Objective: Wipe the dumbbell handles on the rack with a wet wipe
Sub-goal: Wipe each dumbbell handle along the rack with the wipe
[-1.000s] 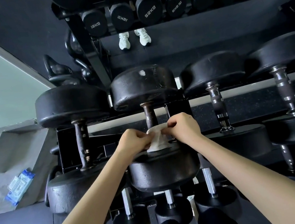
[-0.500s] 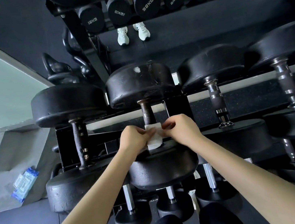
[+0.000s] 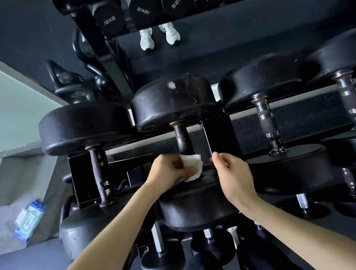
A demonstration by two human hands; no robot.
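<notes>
The upper stretch of the middle handle (image 3: 182,137) stands bare, with an open gap on its left. A black rack post (image 3: 217,138) crowds its right side; the left hand (image 3: 168,171) and wipe (image 3: 192,167) block its lower end.

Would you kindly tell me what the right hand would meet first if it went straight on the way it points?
Most likely the black rack upright, just beyond the thumb of the right hand; the wipe sits off to its left. Depth is unclear.

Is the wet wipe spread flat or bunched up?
Bunched: the wet wipe is crumpled in the left hand at the near end of the dumbbell handle.
</notes>
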